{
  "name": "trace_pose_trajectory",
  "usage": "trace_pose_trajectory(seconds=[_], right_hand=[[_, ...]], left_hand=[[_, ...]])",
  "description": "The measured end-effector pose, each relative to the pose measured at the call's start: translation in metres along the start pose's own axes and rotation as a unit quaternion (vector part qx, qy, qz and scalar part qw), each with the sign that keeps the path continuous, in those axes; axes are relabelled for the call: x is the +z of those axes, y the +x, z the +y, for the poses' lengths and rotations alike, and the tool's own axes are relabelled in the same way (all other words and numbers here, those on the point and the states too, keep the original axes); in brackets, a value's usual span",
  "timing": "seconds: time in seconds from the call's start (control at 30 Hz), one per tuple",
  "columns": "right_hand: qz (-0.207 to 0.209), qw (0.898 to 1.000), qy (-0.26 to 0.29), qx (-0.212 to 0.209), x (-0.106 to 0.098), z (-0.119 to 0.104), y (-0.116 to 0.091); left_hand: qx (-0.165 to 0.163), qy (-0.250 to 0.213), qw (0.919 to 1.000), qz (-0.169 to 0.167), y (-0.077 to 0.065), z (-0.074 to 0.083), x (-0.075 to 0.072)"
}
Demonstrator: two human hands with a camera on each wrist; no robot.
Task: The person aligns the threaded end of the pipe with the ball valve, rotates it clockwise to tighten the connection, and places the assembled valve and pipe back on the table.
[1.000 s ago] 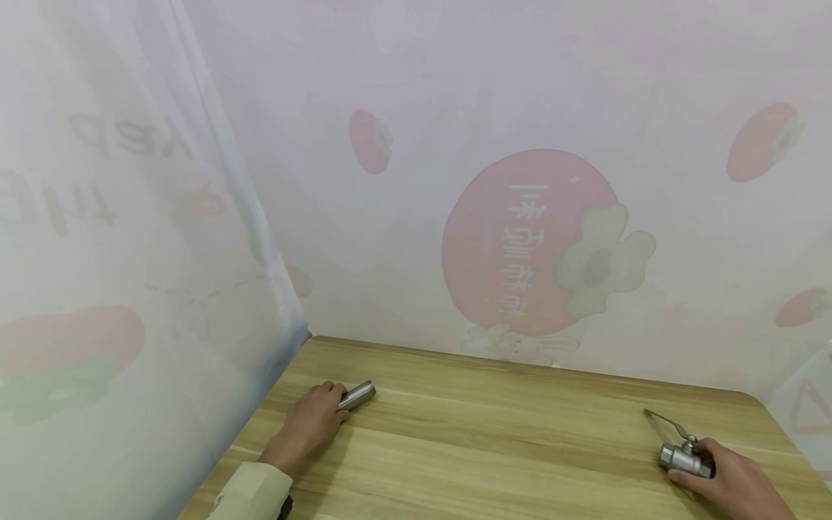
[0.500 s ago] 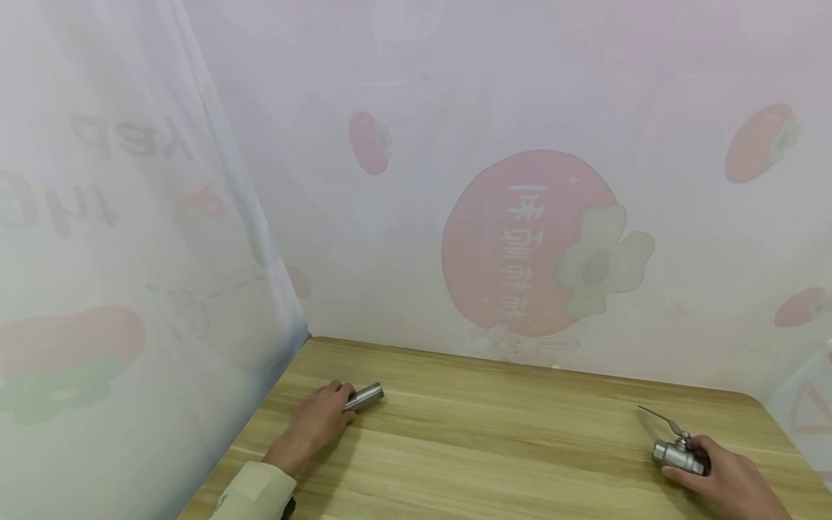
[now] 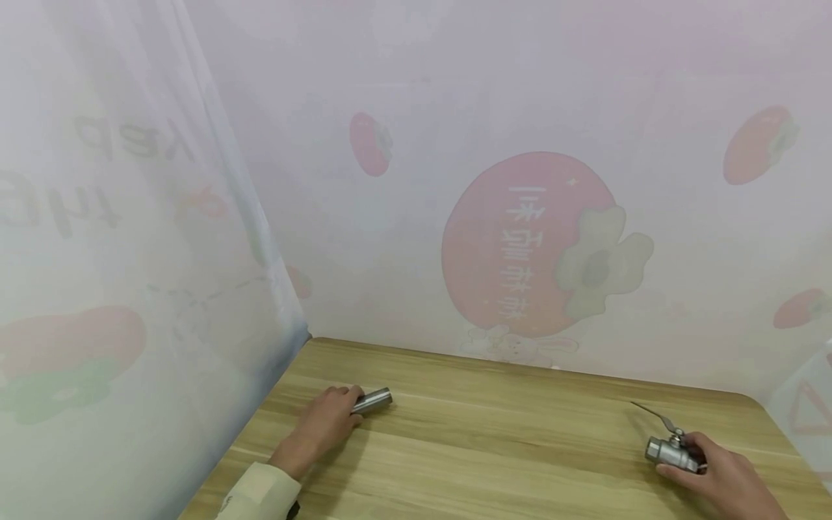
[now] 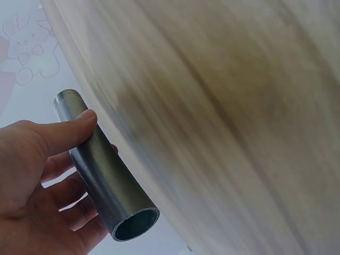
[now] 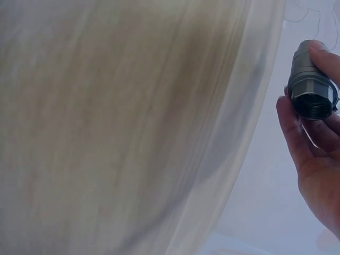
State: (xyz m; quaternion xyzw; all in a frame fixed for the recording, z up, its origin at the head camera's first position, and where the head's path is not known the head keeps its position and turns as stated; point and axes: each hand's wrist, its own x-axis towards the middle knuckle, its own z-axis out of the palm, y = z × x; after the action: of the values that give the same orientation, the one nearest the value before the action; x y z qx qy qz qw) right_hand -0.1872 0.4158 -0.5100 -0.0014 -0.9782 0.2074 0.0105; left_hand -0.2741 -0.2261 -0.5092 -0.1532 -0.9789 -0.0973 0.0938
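Head view: the fingers (image 3: 354,393) of the left hand (image 3: 323,425) are clamped on a metal pipe (image 3: 375,400) over the left part of the tabletop (image 3: 494,448), while those of the right hand (image 3: 733,478) grip one end of a metal valve (image 3: 669,453) over the tabletop's right part. The valve's handle (image 3: 655,414) slants up toward the tabletop's left side. A pale sleeve (image 3: 260,492) crosses the tabletop's left edge, and printed cloth (image 3: 403,245) hangs behind its far edge.

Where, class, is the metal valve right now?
In the head view, the valve is at lower right, gripped by the right hand, toward the right end of the wooden table.
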Motion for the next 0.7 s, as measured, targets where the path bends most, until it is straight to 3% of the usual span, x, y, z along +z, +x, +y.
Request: trace_pose_trajectory(seconds=[0.2, 0.7], right_hand=[[0.027, 1.000, 0.001, -0.016, 0.001, -0.006, -0.002], [0.041, 0.999, 0.010, -0.030, 0.003, -0.009, -0.003]], left_hand=[[0.008, -0.007, 0.9999, -0.005, 0.000, 0.005, 0.001], [0.029, -0.009, 0.9995, 0.012, -0.002, 0.014, 0.004]])
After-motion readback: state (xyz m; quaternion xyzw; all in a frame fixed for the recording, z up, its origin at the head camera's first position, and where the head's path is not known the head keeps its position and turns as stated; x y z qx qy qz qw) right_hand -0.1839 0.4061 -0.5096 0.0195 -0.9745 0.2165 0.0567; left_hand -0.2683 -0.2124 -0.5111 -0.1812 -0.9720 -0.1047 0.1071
